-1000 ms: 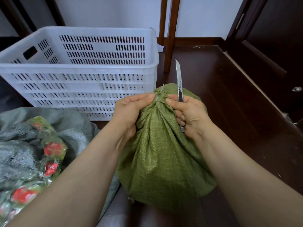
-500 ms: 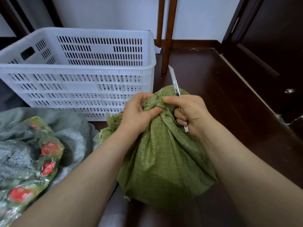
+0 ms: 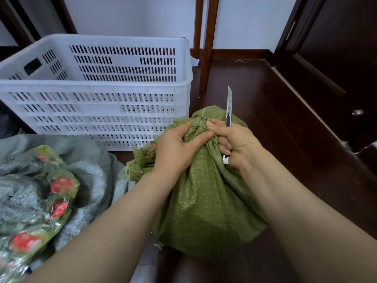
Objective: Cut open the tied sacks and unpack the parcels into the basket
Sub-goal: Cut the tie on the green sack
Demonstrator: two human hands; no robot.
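A green woven sack (image 3: 206,201) stands on the dark floor in front of me, its neck bunched and tied with a thin white tie (image 3: 202,117). My left hand (image 3: 179,148) grips the gathered neck from the left. My right hand (image 3: 232,144) holds a slim utility knife (image 3: 228,111) with its blade pointing up, while its thumb and forefinger pinch the neck from the right. The white slotted basket (image 3: 98,92) stands behind the sack to the left.
A grey sack (image 3: 91,170) lies at the left with a clear bag of red-and-green packets (image 3: 38,201) on it. Two wooden posts (image 3: 206,43) rise behind the basket. A dark wooden door (image 3: 336,58) fills the right side.
The knife blade has swung from leaning left to upright. Both hands stay on the sack's neck, and my view has shifted slightly.
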